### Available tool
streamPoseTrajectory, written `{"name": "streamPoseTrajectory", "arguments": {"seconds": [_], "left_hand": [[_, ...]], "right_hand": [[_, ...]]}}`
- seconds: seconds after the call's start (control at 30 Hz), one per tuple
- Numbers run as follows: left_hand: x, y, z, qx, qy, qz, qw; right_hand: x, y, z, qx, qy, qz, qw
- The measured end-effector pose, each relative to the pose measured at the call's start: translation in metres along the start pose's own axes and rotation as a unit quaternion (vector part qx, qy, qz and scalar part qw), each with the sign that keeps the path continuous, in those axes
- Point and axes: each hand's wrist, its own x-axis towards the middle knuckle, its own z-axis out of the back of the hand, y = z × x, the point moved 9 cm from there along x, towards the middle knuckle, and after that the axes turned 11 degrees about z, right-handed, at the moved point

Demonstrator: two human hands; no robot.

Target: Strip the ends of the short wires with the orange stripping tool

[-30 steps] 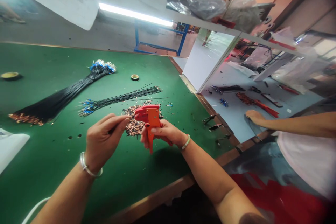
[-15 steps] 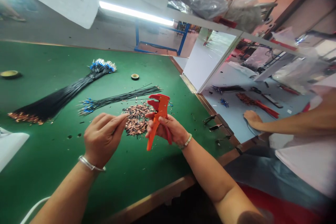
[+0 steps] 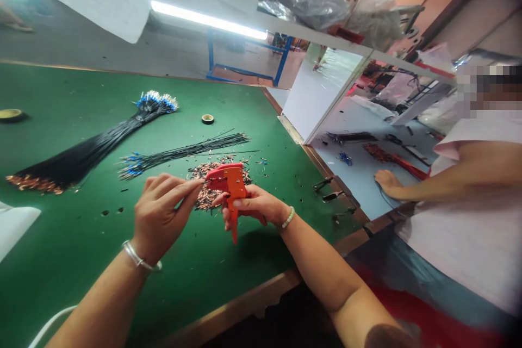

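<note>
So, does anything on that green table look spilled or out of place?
A loose heap of copper-coloured terminals lies spilled across the green mat, with stray bits around it, unlike the neatly bundled black wires.

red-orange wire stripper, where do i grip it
Grip the long orange handle of the red-orange plastic wire stripper from the right, as the right hand does: that narrow bar fits inside curled fingers and leaves the red head free, pointing toward the left hand.

A roll of tape (image 3: 11,115) sits at the left edge of the green workbench (image 3: 61,261), and a smaller roll (image 3: 207,118) lies near its far edge. Beyond stands a blue metal frame (image 3: 248,65), and a co-worker's hand (image 3: 387,178) rests on a pale table (image 3: 359,196) to the right.
</note>
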Motion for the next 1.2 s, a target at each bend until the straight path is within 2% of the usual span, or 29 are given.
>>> {"name": "streamPoseTrajectory", "arguments": {"seconds": [0.33,0.67,1.2], "left_hand": [[0.0012,-0.0073,-0.0028,0.006,0.02,-0.028,0.999],[0.0025,-0.0087,-0.0052,0.013,0.038,-0.03,0.999],[0.0041,-0.0052,-0.0039,0.014,0.039,-0.015,0.999]], "right_hand": [[0.0013,-0.0001,0.0015,-0.037,-0.005,-0.006,0.999],[0.0021,0.0023,0.0015,-0.066,-0.003,0.0,0.998],[0.0057,0.0041,0.0073,-0.12,-0.034,-0.002,0.992]]}}
